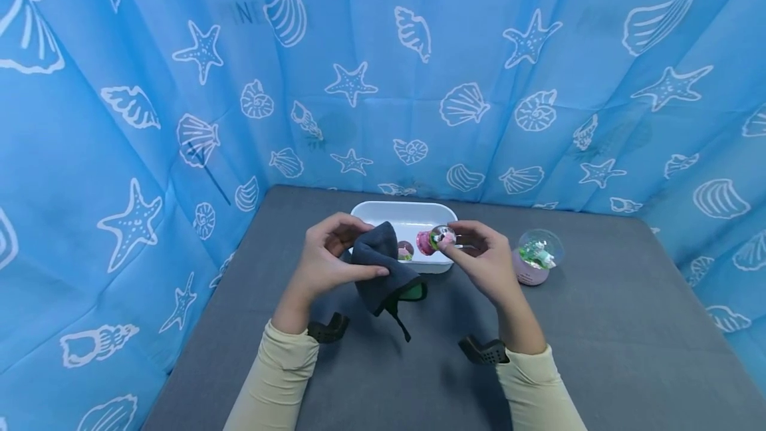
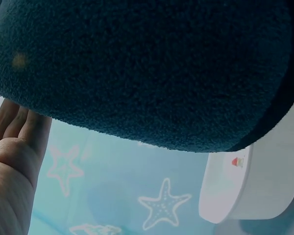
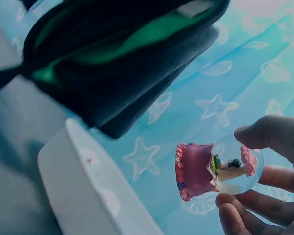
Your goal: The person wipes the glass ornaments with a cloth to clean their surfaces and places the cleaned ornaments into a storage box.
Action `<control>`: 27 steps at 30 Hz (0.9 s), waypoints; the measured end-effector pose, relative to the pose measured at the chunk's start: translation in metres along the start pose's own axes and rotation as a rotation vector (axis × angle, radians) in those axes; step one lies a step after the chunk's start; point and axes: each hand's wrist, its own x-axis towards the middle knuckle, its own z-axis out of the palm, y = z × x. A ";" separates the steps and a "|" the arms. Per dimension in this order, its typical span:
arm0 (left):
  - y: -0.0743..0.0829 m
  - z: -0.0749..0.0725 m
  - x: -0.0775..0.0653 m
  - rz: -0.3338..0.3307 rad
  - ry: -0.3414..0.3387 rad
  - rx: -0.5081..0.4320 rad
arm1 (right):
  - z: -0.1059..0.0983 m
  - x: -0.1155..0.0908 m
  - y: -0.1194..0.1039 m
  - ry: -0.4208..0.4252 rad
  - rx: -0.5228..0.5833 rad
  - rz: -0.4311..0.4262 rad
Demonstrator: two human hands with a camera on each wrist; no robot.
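My left hand point(image 1: 329, 251) grips a dark fuzzy cloth point(image 1: 378, 265) between thumb and fingers, in front of the white tub. The cloth's green inner side point(image 3: 142, 39) shows in the right wrist view, and a dark strap point(image 1: 399, 326) dangles from it. In my right hand point(image 1: 487, 255) a small snow globe point(image 3: 196, 169) with a pink base is pinched by its clear ball, tipped sideways with the base toward the cloth. Behind the cloth, another small globe point(image 1: 405, 251) stands at the white tub point(image 1: 413, 207), partly hidden.
A larger snow globe point(image 1: 534, 273) with a pale pink base stands on the grey table point(image 1: 622, 324), right of my right hand. Blue curtains point(image 1: 383, 132) with white shells and starfish close off the back and sides.
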 end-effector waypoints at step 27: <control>0.001 -0.003 0.000 -0.024 -0.013 0.024 | 0.041 0.023 0.052 -0.111 -0.432 -0.020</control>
